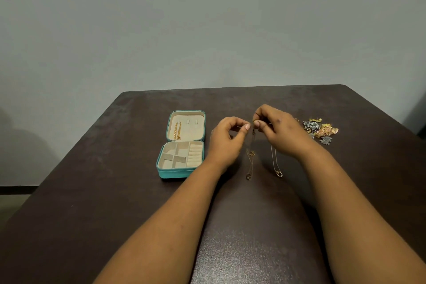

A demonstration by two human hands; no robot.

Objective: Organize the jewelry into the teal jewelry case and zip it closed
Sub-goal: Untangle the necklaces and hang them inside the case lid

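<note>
Gold necklace pinched between raised left hand and right hand.

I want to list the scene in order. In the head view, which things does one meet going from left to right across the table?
Teal jewelry case → left hand → thin necklace → right hand → pile of jewelry.

The open jewelry case lies on the table left of the left hand. The jewelry pile lies right of the right hand. Two necklaces lie below both hands.
</note>
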